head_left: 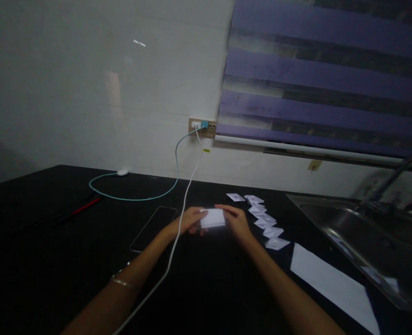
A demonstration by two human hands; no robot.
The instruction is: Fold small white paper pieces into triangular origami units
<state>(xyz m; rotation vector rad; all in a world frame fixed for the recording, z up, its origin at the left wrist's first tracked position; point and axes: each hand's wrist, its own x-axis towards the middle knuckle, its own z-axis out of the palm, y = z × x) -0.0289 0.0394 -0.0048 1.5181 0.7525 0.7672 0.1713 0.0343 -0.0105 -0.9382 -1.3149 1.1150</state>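
Note:
A small folded piece of white paper (213, 218) is held between my two hands above the black counter. My left hand (191, 220) grips its left edge, with the thumb on top and fingers curled beneath. My right hand (236, 220) is closed on the right edge, its fingers partly hidden behind the paper. Just right of my right hand lies a row of several folded white paper pieces (262, 218), diamond-like in outline. A phone-like flat dark device (153, 229) with a light rim rests left of my left hand.
A white cable (173, 251) runs from the wall socket (211, 130) across my left forearm. A teal cable (132, 199) loops over the counter (206, 298). At right are a white paper sheet (331, 284) and a metal sink (369, 242) with a faucet (383, 186).

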